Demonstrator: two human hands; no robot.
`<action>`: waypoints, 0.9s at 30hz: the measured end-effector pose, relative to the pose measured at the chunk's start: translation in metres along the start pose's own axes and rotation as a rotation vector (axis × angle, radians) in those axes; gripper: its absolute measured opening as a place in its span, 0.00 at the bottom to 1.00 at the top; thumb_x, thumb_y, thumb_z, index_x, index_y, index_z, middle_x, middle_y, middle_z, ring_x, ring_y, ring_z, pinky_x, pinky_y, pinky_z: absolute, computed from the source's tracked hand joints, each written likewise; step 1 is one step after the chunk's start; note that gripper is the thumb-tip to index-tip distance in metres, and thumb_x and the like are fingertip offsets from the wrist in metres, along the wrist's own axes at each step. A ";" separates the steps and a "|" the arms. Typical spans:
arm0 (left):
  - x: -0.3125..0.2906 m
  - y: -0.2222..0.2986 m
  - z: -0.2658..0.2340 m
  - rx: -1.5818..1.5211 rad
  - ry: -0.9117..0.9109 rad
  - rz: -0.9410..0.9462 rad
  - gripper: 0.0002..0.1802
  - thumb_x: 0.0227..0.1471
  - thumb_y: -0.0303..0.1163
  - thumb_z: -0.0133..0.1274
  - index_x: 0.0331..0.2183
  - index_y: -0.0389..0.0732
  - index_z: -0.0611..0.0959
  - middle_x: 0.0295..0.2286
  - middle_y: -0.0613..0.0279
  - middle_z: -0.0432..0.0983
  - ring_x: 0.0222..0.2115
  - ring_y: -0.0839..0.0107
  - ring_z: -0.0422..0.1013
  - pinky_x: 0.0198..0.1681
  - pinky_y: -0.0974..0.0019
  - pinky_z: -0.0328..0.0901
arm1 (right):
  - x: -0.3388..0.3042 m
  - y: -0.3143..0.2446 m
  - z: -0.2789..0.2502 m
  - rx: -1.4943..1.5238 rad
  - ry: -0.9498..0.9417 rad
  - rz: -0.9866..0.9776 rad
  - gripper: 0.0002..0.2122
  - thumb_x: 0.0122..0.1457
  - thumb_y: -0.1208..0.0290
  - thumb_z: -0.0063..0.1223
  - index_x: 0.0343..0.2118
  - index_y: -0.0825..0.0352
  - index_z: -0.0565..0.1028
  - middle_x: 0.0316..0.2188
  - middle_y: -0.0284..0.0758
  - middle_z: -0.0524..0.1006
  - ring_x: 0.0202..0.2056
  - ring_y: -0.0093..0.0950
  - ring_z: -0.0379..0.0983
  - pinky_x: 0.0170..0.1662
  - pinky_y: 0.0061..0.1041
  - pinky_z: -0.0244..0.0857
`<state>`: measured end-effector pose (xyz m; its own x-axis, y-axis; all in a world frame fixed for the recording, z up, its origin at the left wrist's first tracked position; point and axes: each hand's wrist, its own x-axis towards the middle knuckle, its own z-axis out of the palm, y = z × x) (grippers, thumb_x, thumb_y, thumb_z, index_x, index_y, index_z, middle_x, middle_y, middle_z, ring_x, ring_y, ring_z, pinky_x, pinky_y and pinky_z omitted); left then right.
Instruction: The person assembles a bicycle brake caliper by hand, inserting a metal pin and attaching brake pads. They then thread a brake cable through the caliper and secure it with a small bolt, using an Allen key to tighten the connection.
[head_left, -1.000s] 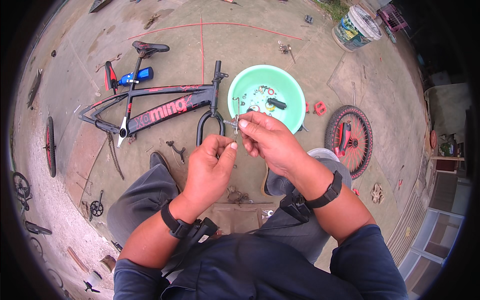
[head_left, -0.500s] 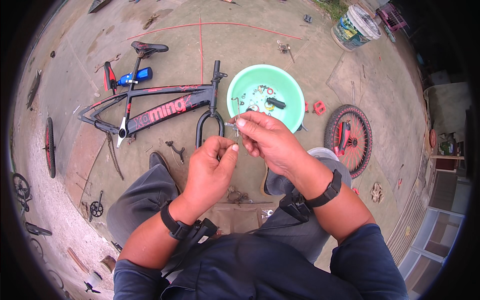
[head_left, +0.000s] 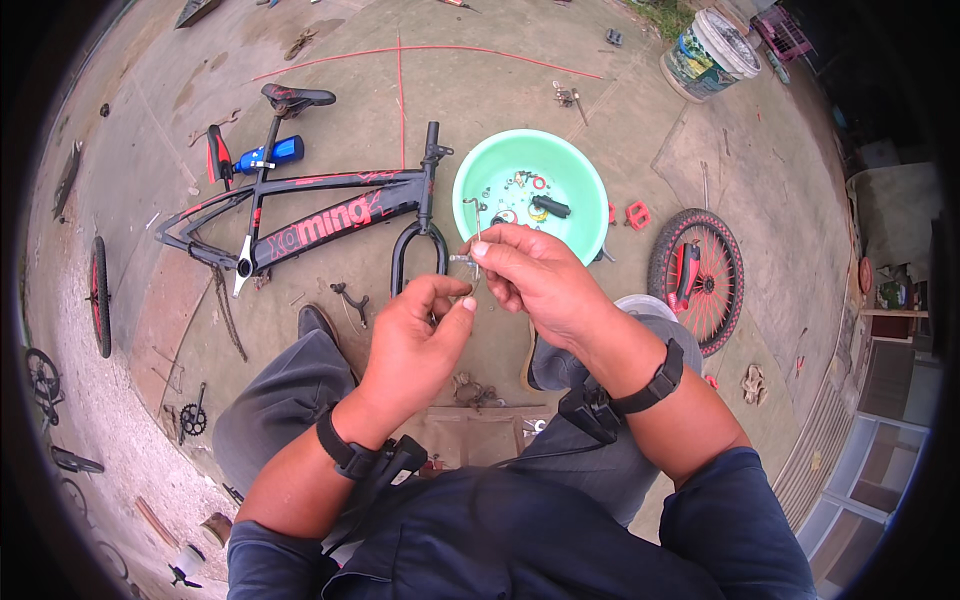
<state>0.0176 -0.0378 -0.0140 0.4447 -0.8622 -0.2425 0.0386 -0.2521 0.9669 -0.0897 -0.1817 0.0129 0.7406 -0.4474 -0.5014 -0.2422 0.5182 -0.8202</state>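
Observation:
My left hand (head_left: 415, 340) and my right hand (head_left: 535, 275) meet in front of the green basin, both with fingers pinched. Between my right thumb and fingers is a thin metal rod (head_left: 478, 215), its hooked upper end showing against the basin. A small silvery metal part (head_left: 460, 259) sits by the rod, close to my right fingertips; its kind is too small to tell. My left thumb and index finger close at the lower end of the rod, where a thin piece shows just above them. The other fingers of both hands are curled.
Beyond my hands stands a green basin (head_left: 592, 175) with several small parts inside. A black bicycle frame (head_left: 340, 215) with saddle (head_left: 298, 97) lies left, beside a blue bottle (head_left: 287, 150). At right lie a spoked wheel (head_left: 735, 285) and a red pedal (head_left: 638, 215); a bucket (head_left: 710, 60) stands farther back.
My left hand has shifted slightly down from my right hand. The small silvery part sits a little lower against the rod. My right hand has hardly moved.

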 end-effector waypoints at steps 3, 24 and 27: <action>0.000 0.001 -0.009 -0.157 -0.016 -0.032 0.11 0.59 0.23 0.48 0.44 0.34 0.75 0.32 0.64 0.73 0.30 0.81 0.69 0.31 0.75 0.64 | 0.000 0.000 -0.002 -0.015 0.001 -0.011 0.11 0.65 0.64 0.49 0.41 0.66 0.77 0.23 0.21 0.66 0.25 0.12 0.61 0.26 0.14 0.54; 0.010 0.014 -0.036 -0.284 0.016 0.086 0.09 0.63 0.24 0.47 0.45 0.34 0.74 0.40 0.51 0.80 0.35 0.71 0.78 0.34 0.73 0.72 | -0.001 0.000 0.000 -0.035 -0.039 -0.002 0.12 0.65 0.62 0.51 0.41 0.66 0.76 0.23 0.21 0.67 0.24 0.12 0.61 0.25 0.14 0.53; 0.010 0.017 -0.036 -0.211 0.015 0.112 0.08 0.62 0.25 0.48 0.44 0.34 0.75 0.37 0.53 0.81 0.33 0.74 0.78 0.32 0.74 0.71 | -0.001 0.000 -0.001 -0.030 -0.058 0.001 0.12 0.65 0.62 0.51 0.42 0.66 0.76 0.23 0.21 0.67 0.24 0.12 0.61 0.26 0.15 0.53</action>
<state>0.0552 -0.0351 0.0028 0.4701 -0.8726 -0.1328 0.1737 -0.0560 0.9832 -0.0915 -0.1820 0.0126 0.7752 -0.4037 -0.4859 -0.2608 0.4961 -0.8282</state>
